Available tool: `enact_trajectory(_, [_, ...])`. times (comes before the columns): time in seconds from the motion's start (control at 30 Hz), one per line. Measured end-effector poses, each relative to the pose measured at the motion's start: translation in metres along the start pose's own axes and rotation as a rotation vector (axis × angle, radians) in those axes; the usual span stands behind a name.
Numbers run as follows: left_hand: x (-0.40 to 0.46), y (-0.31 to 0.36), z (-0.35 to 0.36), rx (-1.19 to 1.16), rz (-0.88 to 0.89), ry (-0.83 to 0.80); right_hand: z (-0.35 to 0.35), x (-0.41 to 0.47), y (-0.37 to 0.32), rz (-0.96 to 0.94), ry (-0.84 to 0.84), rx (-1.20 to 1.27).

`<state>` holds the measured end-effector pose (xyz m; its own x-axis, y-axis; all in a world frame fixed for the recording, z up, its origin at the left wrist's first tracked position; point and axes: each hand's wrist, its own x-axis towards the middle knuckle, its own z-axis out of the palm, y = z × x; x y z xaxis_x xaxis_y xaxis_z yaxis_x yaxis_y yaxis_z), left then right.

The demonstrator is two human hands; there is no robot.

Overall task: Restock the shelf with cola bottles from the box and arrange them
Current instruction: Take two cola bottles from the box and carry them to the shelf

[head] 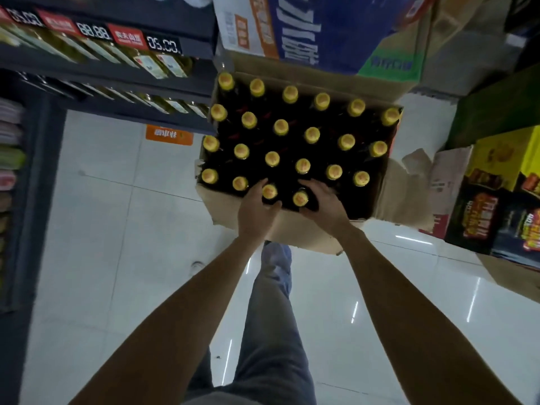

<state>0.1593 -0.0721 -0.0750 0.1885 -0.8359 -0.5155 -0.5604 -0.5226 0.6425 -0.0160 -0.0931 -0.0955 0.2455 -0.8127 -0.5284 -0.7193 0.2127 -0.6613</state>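
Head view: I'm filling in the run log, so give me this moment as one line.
stage: picking from box | left hand: grips bottle | right hand: grips neighbouring bottle | both bottles in box | shelf: to left

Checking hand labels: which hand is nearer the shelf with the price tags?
Left. The left hand is at the box's near edge on the shelf side; the right hand is on its far side.
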Motion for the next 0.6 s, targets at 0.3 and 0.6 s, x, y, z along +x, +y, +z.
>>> enact_trajectory(0.3, [0.011, -0.008, 0.019, 0.102, -0.013, 0.193, -0.016, -0.004, 0.0, -0.09, -0.037, -0.145])
enact_trajectory(0.6, [0.018, 0.003, 0.028, 0.33, 0.099, 0.097, -0.035, -0.026, -0.027, -0.12, 0.232, 0.099])
